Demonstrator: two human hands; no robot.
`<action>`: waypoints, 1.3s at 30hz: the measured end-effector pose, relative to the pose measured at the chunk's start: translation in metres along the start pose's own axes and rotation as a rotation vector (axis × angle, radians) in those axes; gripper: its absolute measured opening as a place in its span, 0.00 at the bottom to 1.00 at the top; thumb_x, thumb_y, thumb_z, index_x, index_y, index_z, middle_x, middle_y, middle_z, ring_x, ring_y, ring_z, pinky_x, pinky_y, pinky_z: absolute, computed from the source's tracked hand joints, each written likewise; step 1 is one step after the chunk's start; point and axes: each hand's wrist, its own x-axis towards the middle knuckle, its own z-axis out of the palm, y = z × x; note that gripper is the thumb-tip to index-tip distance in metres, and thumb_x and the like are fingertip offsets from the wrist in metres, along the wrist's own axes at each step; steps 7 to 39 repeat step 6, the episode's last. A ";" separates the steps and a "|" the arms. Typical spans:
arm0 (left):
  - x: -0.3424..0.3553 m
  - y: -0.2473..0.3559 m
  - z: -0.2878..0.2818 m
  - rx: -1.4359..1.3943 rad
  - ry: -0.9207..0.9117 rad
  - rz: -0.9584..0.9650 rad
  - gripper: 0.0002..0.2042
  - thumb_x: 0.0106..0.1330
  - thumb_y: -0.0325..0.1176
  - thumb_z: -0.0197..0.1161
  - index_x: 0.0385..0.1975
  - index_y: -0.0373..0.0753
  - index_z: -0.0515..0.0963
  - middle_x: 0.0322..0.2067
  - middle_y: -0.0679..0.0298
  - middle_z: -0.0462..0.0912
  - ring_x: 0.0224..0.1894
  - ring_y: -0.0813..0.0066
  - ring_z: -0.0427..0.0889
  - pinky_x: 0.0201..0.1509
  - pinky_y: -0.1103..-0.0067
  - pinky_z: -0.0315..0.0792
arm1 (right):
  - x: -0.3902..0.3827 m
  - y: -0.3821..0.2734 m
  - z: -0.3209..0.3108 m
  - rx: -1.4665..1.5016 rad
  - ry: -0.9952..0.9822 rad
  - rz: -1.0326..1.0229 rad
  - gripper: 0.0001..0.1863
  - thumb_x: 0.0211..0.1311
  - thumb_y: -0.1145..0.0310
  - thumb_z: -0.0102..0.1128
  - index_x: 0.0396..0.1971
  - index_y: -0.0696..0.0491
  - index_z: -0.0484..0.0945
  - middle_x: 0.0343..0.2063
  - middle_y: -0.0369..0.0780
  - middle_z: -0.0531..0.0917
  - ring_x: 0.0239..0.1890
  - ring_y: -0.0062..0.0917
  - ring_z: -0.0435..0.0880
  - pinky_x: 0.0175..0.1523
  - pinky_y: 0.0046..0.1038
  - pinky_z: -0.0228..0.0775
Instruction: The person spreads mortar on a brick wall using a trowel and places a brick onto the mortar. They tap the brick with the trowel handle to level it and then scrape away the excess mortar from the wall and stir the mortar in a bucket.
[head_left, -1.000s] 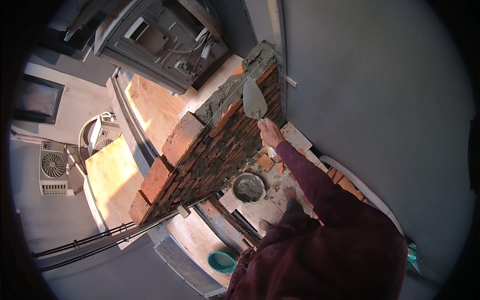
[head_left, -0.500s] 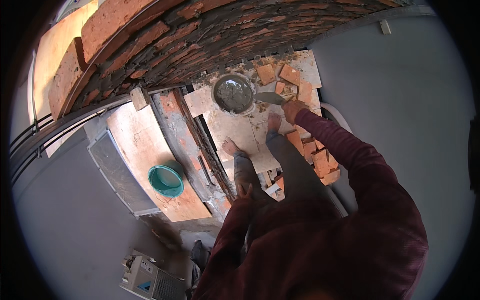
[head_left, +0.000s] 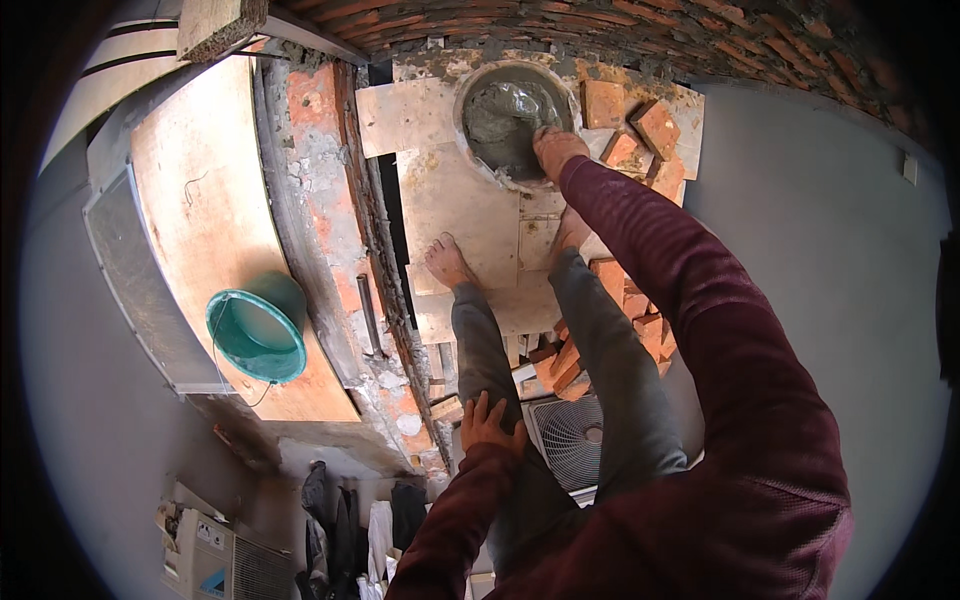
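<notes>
My right hand (head_left: 560, 152) is closed at the right rim of a round tub (head_left: 463, 118) of wet grey mortar (head_left: 510, 125). It grips the trowel seen a moment earlier; the blade now cannot be made out against the mortar. My left hand (head_left: 488, 428) rests on my left leg near the knee, fingers spread and holding nothing. Orange bricks (head_left: 656, 130) lie right of the tub, some leaning on one another. More bricks (head_left: 655, 335) are piled beside my right leg. My bare feet stand on pale boards (head_left: 465, 205).
A brick wall (head_left: 420, 20) curves along the far side. At left, a green bucket (head_left: 257, 335) of liquid stands on a plywood sheet (head_left: 205, 160). A hammer-like tool (head_left: 370, 315) lies on the masonry ledge (head_left: 325, 200). Below the boards is a fan grille (head_left: 570, 440).
My right hand has moved from beside the tub to its rim, taking the trowel toward the mortar. The view has shifted toward the tub; my left hand stays on my leg.
</notes>
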 end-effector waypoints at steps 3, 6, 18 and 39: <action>-0.002 -0.006 0.002 -0.038 0.032 -0.012 0.28 0.54 0.47 0.67 0.56 0.47 0.78 0.68 0.54 0.64 0.72 0.48 0.55 0.74 0.61 0.51 | -0.021 0.014 -0.029 0.033 -0.161 -0.153 0.26 0.62 0.62 0.57 0.59 0.59 0.71 0.56 0.46 0.79 0.58 0.35 0.80 0.59 0.33 0.72; -0.001 -0.005 -0.005 -0.044 0.027 -0.005 0.27 0.54 0.47 0.68 0.56 0.47 0.78 0.68 0.54 0.64 0.72 0.49 0.55 0.74 0.61 0.51 | -0.028 0.032 -0.032 0.228 -0.259 0.026 0.36 0.58 0.53 0.62 0.63 0.56 0.67 0.56 0.42 0.80 0.59 0.35 0.78 0.61 0.32 0.70; -0.001 -0.005 -0.005 -0.044 0.027 -0.005 0.27 0.54 0.47 0.68 0.56 0.47 0.78 0.68 0.54 0.64 0.72 0.49 0.55 0.74 0.61 0.51 | -0.028 0.032 -0.032 0.228 -0.259 0.026 0.36 0.58 0.53 0.62 0.63 0.56 0.67 0.56 0.42 0.80 0.59 0.35 0.78 0.61 0.32 0.70; -0.001 -0.005 -0.005 -0.044 0.027 -0.005 0.27 0.54 0.47 0.68 0.56 0.47 0.78 0.68 0.54 0.64 0.72 0.49 0.55 0.74 0.61 0.51 | -0.028 0.032 -0.032 0.228 -0.259 0.026 0.36 0.58 0.53 0.62 0.63 0.56 0.67 0.56 0.42 0.80 0.59 0.35 0.78 0.61 0.32 0.70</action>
